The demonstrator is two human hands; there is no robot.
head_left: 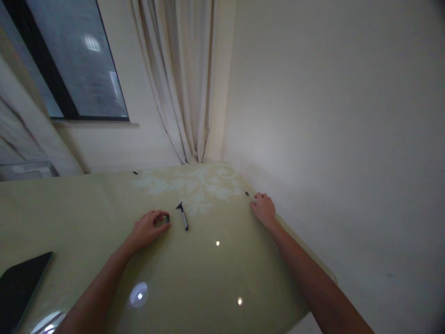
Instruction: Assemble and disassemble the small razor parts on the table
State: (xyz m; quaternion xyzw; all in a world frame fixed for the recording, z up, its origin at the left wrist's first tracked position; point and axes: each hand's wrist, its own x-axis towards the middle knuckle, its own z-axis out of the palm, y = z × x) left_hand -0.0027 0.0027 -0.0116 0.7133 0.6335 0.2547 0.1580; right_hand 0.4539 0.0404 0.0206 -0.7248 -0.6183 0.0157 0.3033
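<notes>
In the head view, the tabletop point(201, 283) is smooth, glossy and yellowish green, mirroring small round lights, with a pale leafy scroll pattern point(205, 178) toward its far corner; on it lies a razor-shaped tool point(184, 219), its slim handle grey with dark ends, its dark head pointing away from the person.

The left hand point(149, 228) is nearly closed, thumb and fingertips pinching a small dark piece point(168, 218) just left of the tool; the right hand point(264, 209) is curled near the table's right edge, its fingers closed over the near end of a slim pale stick point(251, 197) with a dark tip, though how firmly cannot be told.

Another small dark bit point(135, 173) lies near the far edge; a flat black panel point(24, 287) sits at lower left; beyond are a creased cream curtain point(189, 79), a dark-framed window point(83, 60) and a plain wall point(330, 116), which bounds the right side.
</notes>
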